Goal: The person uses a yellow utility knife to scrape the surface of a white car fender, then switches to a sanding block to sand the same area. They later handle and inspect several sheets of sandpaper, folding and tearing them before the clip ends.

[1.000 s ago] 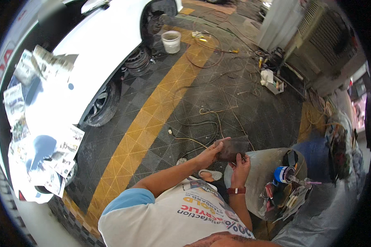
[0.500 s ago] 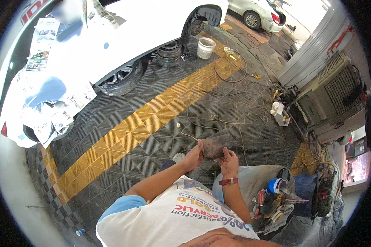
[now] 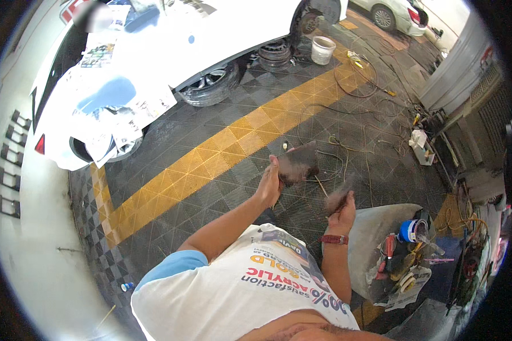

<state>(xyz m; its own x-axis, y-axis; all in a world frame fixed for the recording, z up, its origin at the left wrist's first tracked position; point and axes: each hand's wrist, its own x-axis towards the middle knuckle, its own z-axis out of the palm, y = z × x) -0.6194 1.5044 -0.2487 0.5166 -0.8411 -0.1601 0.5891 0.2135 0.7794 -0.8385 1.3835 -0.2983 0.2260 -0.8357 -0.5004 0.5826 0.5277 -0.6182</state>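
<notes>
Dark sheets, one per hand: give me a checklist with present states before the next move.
1. Left hand has its sheet: ok, the left dark sheet is held at its near edge.
2. Right hand has its sheet: ok, the right dark sheet is held at its lower end.
3. Sheets apart: ok, a gap shows between them.
4. Sheet surfaces undamaged: cannot tell, both are blurred.
5. Floor around the hands free of cords: not ok, a pale cord shows between the sheets.
</notes>
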